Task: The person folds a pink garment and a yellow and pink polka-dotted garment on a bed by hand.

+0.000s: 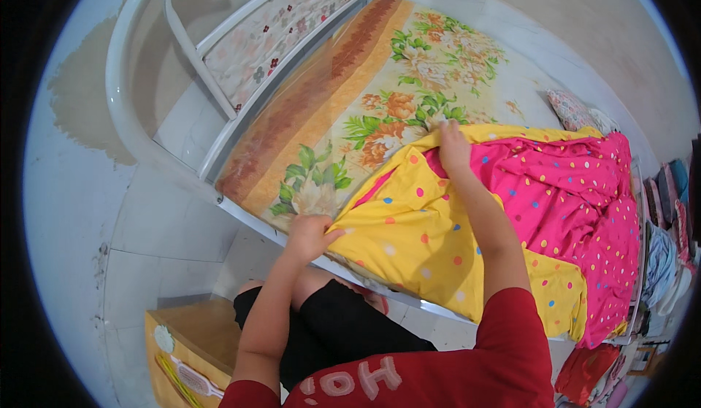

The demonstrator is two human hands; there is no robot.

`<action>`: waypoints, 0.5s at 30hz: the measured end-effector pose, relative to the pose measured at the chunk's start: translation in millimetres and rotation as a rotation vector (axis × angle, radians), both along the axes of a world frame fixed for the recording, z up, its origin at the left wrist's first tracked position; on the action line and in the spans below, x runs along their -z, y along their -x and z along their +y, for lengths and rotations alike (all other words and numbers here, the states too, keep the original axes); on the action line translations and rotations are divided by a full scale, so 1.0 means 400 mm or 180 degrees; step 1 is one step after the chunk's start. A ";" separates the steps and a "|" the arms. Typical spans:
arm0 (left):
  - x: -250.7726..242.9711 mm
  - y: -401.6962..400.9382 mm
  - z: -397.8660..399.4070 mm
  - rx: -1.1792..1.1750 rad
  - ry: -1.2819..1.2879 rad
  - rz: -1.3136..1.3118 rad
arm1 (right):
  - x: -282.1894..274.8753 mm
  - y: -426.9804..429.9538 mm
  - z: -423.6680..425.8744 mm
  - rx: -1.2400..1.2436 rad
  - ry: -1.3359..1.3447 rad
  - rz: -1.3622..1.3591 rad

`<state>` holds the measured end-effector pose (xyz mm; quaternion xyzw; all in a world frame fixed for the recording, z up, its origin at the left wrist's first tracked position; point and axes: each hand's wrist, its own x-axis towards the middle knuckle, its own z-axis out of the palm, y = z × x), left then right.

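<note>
My left hand (309, 238) grips the near corner of a yellow polka-dot cloth (405, 233), at the bed's near edge. Farther across the bed, my right hand (454, 146) holds that cloth's yellow border where it meets a pink polka-dot side (558, 189). Between my two hands the border runs in a fairly straight slanting line. The pink side lies rumpled toward the right end and hangs over the edge there. Underneath is a mattress (378, 129) printed with orange and cream flowers, green leaves and a brown-orange band.
A white metal bed frame (118, 90) curves up at the left, with a floral headboard panel (290, 30). A small patterned pillow (569, 109) lies by the wall. Below left stands a wooden cabinet (191, 326) with a hairbrush (194, 378). Piled clothes (660, 265) are at the right.
</note>
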<state>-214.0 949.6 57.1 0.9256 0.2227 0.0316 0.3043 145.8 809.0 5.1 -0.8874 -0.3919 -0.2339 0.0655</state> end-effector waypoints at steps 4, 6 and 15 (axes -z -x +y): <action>-0.034 0.003 0.034 0.0029 0.0346 0.0074 | -0.040 -0.084 0.043 0.0654 -0.0630 0.0373; -0.039 0.009 0.054 0.0001 0.0428 -0.0059 | -0.063 -0.111 0.095 0.0645 -0.0884 0.0347; -0.070 0.096 0.148 -0.0605 0.0426 0.0084 | -0.083 -0.118 0.537 -0.0388 -0.0715 0.0218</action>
